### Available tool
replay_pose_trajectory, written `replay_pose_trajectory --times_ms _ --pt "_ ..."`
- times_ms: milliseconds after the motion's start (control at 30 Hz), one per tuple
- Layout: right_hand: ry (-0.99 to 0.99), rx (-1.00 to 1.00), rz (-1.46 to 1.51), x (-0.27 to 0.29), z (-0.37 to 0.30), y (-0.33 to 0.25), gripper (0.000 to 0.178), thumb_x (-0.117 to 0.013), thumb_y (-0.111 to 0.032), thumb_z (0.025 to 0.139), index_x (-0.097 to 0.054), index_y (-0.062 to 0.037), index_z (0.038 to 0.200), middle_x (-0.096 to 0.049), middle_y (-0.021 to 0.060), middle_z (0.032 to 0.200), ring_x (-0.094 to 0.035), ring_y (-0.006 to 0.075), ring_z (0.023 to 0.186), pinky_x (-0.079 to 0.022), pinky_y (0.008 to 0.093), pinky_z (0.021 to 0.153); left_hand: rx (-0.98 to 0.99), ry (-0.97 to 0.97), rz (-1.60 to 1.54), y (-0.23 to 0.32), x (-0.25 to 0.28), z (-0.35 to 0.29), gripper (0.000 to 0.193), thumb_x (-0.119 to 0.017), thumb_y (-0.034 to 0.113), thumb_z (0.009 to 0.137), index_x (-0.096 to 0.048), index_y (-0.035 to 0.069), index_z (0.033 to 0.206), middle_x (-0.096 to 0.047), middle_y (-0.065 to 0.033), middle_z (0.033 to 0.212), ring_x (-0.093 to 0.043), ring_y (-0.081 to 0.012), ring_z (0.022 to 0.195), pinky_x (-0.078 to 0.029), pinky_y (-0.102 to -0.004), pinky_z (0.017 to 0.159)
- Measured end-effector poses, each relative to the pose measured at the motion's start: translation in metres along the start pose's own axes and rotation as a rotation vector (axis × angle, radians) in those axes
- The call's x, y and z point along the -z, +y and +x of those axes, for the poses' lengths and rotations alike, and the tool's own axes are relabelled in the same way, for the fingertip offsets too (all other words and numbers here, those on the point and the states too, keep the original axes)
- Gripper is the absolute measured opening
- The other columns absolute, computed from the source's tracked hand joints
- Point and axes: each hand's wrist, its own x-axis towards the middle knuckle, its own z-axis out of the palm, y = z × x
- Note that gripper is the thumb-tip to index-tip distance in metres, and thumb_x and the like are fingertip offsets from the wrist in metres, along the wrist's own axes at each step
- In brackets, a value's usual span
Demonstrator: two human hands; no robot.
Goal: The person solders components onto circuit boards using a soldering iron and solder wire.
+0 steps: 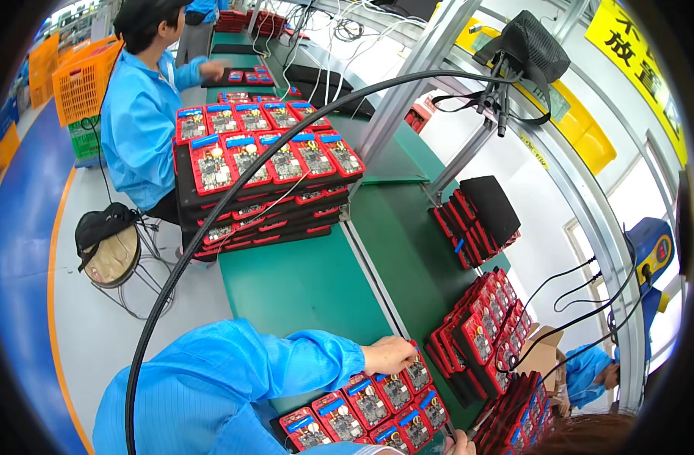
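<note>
Below me lies a black tray with rows of red-cased circuit boards [370,402], each with a blue strip and a grey-green board. My left hand [390,355] rests at the tray's far corner, its fingers curled down over the corner circuit board [417,373]. What the fingertips pinch is hidden. At the lower edge my right hand [459,444] shows only in part, fingers bent beside the tray's right side. Whatever it grips is too small to make out.
Stacked trays of red-cased boards [267,171] stand ahead on the green bench [294,288]. More stacks [480,326] stand to the right. A black cable [210,220] arches across the view. A co-worker in blue [138,121] sits far left, near a stool [112,258] and orange crates [85,80].
</note>
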Motion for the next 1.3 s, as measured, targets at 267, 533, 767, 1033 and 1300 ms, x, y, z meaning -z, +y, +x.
replay_pose_trajectory --times_ms 267,533,767,1033,1300 --pt "0.484 -0.218 1.133 -0.006 0.006 -0.063 0.049 -0.061 -0.013 0.082 -0.045 -0.0031 0.127 -0.058 0.0125 0.107 -0.058 0.0228 0.098 -0.045 0.0351 0.089 -0.005 -0.021 0.170 -0.009 0.003 0.002 0.013 -0.065 0.018 0.077 -0.067 0.010 0.087 -0.066 -0.0149 0.079 -0.065 -0.0340 0.074 -0.052 -0.0434 0.065" --pt "0.397 -0.354 1.467 -0.013 0.069 -0.094 0.018 -0.065 -0.005 0.088 -0.050 -0.0051 0.096 -0.055 -0.0008 0.076 -0.047 0.0027 0.068 -0.037 0.0201 0.058 -0.014 -0.011 0.085 0.003 0.010 -0.001 0.012 -0.068 0.015 0.080 -0.066 0.008 0.089 -0.059 -0.0109 0.062 -0.058 -0.0285 0.056 -0.045 -0.0391 0.053" --pt "0.335 -0.397 1.607 -0.044 0.084 -0.093 0.016 -0.063 -0.001 0.088 -0.049 -0.0055 0.092 -0.055 -0.0013 0.075 -0.048 0.0021 0.068 -0.037 0.0188 0.059 0.078 0.074 0.186 0.013 0.002 0.001 0.007 -0.066 0.012 0.080 -0.066 0.006 0.083 -0.058 -0.0105 0.061 -0.057 -0.0282 0.055 -0.044 -0.0400 0.053" --pt "0.331 -0.345 1.547 -0.052 0.086 -0.097 0.018 -0.065 -0.001 0.085 -0.049 -0.0041 0.091 -0.058 0.0010 0.072 -0.052 0.0034 0.064 -0.041 0.0205 0.056 0.087 0.110 0.238 0.018 -0.001 0.003 0.006 -0.067 0.008 0.075 -0.062 0.005 0.079 -0.056 -0.0105 0.063 -0.057 -0.0276 0.055 -0.044 -0.0382 0.051" --pt "0.302 -0.284 1.471 -0.049 0.088 -0.098 0.019 -0.066 -0.002 0.085 -0.048 -0.0038 0.092 -0.060 0.0019 0.069 -0.055 0.0041 0.060 -0.042 0.0203 0.052 0.068 0.109 0.250 0.019 -0.004 0.003 0.007 -0.065 0.004 0.074 -0.060 0.004 0.078 -0.056 -0.0113 0.063 -0.057 -0.0275 0.055 -0.044 -0.0377 0.051"
